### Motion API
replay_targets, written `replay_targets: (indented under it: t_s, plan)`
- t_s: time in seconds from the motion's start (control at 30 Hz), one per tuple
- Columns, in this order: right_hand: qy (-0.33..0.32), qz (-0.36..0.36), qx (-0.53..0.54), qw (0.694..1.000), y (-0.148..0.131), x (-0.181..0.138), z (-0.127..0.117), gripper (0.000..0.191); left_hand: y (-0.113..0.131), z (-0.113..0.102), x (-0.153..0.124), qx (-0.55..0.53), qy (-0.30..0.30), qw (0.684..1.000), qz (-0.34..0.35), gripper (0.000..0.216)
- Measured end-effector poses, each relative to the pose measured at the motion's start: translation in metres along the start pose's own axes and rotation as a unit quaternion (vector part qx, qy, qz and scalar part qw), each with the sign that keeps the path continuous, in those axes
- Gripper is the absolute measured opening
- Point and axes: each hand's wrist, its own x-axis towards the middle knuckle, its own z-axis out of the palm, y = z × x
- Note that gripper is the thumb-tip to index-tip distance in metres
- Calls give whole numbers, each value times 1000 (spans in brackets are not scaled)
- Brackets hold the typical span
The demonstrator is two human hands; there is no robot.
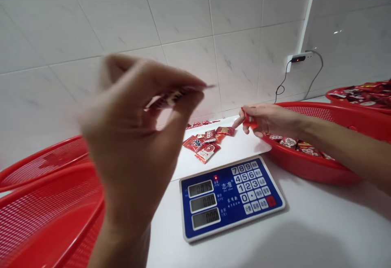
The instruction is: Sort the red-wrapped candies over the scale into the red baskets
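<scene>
Close to the camera, my left hand (134, 137) is raised and pinches a small wrapped packet (171, 97) between thumb and fingers; motion blurs it. My right hand (269, 118) reaches in from the right over the edge of the scale pan, fingers closed on a red packet (249, 119). Several small red packets (207, 150) lie in a loose heap on the white pan (238, 150) of the digital scale (232, 198), just left of my right hand. The scale's blue panel has number keys and three small displays, with a red light lit.
A red plastic basket (305, 170) holding packets stands right of the scale, and another full one (360, 93) is behind it. Red mesh baskets (45, 194) stand at the left. More packets (201, 124) lie behind the pan. A socket (297, 60) with cables is on the tiled wall.
</scene>
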Motion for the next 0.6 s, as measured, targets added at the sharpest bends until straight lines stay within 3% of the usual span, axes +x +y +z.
replay_targets:
  t_s: [0.07,0.17,0.27,0.37,0.47,0.53,0.6]
  plan:
    - [-85,0,14,996,-8,-4,2,23,-4,11,-3,15,-50,998,-23,17]
    - [-160,-2,12,987,-14,-12,9,34,-10,33,-12,31,-109,993,-35,11]
    - [-184,-5,13,983,-13,-16,14,48,-12,52,-17,64,-153,985,-49,7]
    - [-176,-6,-19,984,-11,-18,12,44,-13,60,-13,43,-194,978,-66,15]
    - [-127,-11,-82,988,-13,-22,1,39,-23,56,-7,-14,-274,959,-70,21]
    - [-36,-33,-141,989,-15,-28,-15,38,-41,49,-5,-9,-300,950,-86,31]
    - [84,-62,-229,968,-15,-36,-38,40,-65,43,-10,55,-289,947,-127,43]
